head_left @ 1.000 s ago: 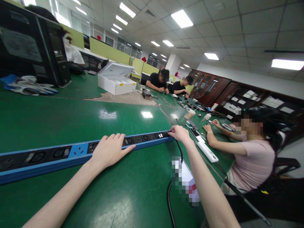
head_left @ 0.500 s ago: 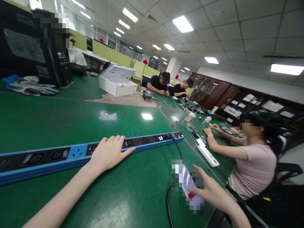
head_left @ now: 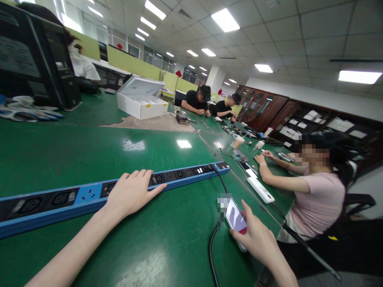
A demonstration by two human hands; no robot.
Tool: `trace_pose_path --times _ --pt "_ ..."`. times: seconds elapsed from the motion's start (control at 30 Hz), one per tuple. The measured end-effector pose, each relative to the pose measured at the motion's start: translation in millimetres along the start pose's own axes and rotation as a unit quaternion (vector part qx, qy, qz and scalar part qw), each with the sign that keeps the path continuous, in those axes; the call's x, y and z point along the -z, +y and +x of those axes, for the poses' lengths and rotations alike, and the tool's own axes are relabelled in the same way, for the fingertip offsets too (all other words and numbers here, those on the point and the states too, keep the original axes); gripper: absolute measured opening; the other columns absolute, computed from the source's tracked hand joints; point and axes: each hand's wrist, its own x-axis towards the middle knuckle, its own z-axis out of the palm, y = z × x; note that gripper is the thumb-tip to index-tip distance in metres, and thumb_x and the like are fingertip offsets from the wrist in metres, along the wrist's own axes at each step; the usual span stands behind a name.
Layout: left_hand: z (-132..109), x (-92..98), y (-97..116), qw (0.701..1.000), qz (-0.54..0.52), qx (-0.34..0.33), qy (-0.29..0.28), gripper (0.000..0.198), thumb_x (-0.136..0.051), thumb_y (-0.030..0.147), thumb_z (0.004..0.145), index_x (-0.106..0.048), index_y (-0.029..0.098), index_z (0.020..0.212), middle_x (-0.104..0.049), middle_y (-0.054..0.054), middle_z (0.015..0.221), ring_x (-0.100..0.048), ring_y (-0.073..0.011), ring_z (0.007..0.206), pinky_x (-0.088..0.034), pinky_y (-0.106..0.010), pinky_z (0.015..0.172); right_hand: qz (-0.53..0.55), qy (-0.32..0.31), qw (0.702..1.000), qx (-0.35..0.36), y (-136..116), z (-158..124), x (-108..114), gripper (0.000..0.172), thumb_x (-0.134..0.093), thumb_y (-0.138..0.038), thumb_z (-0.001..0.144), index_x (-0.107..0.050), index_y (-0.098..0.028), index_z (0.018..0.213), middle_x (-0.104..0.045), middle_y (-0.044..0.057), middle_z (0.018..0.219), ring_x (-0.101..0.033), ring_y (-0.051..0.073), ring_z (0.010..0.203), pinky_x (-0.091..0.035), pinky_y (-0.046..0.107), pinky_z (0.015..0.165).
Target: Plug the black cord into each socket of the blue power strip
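Observation:
Across the green table lies a long blue-and-black power strip with several sockets. My left hand is laid over its middle, fingers bent over the far edge and thumb along the near side. To the right, my right hand grips a smartphone with a lit screen, thumb at one edge and fingers at the other. Part of the phone is covered by the hand and by blurring. A black cable runs from the plug near the strip's far end, passing behind the phone's left side.
A white adapter-like block sits beyond the table seam, near a person in pink. An open white box, gloves and a black computer case stand at the back left. Two people in black work further off.
My right hand has moved in from beside the smartphone and closed around its edges. My left hand stays on the power strip. The view has shifted slightly.

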Motion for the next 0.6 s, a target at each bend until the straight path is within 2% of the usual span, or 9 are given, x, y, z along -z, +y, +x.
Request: trace_pose_path --times 0.1,0.17,0.23,0.3,0.37,0.43,0.5,0.6 --pt "0 -0.2 0 1.0 -0.002 -0.002 0.002 0.084 -0.025 0.081 0.089 -0.062 0.015 0.125 -0.071 -0.018 0.113 -0.062 -0.0365 0.106 -0.042 -0.046 0.089 -0.007 0.003 1.0 -0.02 7 12 -1 0.107 -0.068 -0.056 0.074 -0.017 -0.03 0.164 -0.066 0.015 0.132 -0.066 0.039 0.117 -0.052 0.047 0.089" --pt "0 -0.5 0 1.0 -0.003 -0.001 0.005 0.084 -0.025 0.08 0.089 -0.062 0.015 0.125 -0.071 -0.019 0.114 -0.062 -0.0366 0.106 -0.041 -0.046 0.09 0.001 -0.012 1.0 -0.009 16 18 2 0.108 -0.07 -0.056 0.074 -0.018 -0.028 0.164 -0.065 0.015 0.133 -0.066 0.037 0.117 -0.052 0.046 0.092" --pt "0 -0.4 0 1.0 -0.005 0.002 0.006 0.083 -0.024 0.08 0.09 -0.062 0.015 0.126 -0.071 -0.019 0.114 -0.062 -0.0364 0.106 -0.041 -0.046 0.09 0.019 -0.037 0.999 0.035 22 26 11 0.108 -0.072 -0.057 0.073 -0.023 -0.026 0.163 -0.06 0.015 0.141 -0.062 0.035 0.124 -0.051 0.043 0.098" --pt "-1 0.1 0 1.0 -0.005 0.002 0.006 0.082 -0.024 0.079 0.09 -0.062 0.016 0.125 -0.071 -0.018 0.114 -0.062 -0.0359 0.106 -0.041 -0.045 0.091 0.041 -0.042 0.994 0.097 20 38 29 0.098 -0.071 -0.059 0.076 -0.035 -0.024 0.159 -0.051 0.014 0.151 -0.052 0.033 0.136 -0.045 0.04 0.108" --pt "-1 0.7 1 1.0 -0.004 0.003 0.006 0.081 -0.025 0.079 0.09 -0.062 0.017 0.126 -0.071 -0.018 0.114 -0.062 -0.0353 0.106 -0.04 -0.045 0.092 0.063 0.005 0.988 0.139 4 59 50 0.073 -0.059 -0.058 0.088 -0.047 -0.023 0.151 -0.05 0.013 0.153 -0.048 0.029 0.14 -0.039 0.038 0.113" --pt "-1 1.0 0 1.0 -0.004 0.004 0.006 0.082 -0.025 0.08 0.09 -0.062 0.017 0.126 -0.071 -0.018 0.114 -0.063 -0.0351 0.107 -0.04 -0.045 0.092 0.081 0.04 0.981 0.172 -23 87 68 0.054 -0.045 -0.054 0.099 -0.055 -0.024 0.142 -0.06 0.01 0.143 -0.057 0.024 0.13 -0.043 0.034 0.107" --pt "-1 0.5 0 1.0 -0.005 0.003 0.006 0.082 -0.025 0.08 0.089 -0.062 0.017 0.127 -0.071 -0.018 0.114 -0.063 -0.0353 0.107 -0.041 -0.045 0.092 0.073 0.031 0.975 0.207 -55 119 78 0.046 -0.042 -0.052 0.102 -0.06 -0.025 0.134 -0.068 0.007 0.131 -0.064 0.021 0.118 -0.047 0.03 0.098" --pt "-1 -1.2 0 1.0 -0.003 -0.001 0.012 0.082 -0.025 0.08 0.09 -0.062 0.016 0.126 -0.071 -0.018 0.115 -0.063 -0.0357 0.107 -0.041 -0.045 0.092 -0.008 0.02 0.979 0.205 -93 169 74 0.039 -0.051 -0.054 0.098 -0.065 -0.025 0.12 -0.074 0.005 0.111 -0.068 0.022 0.102 -0.048 0.028 0.084"
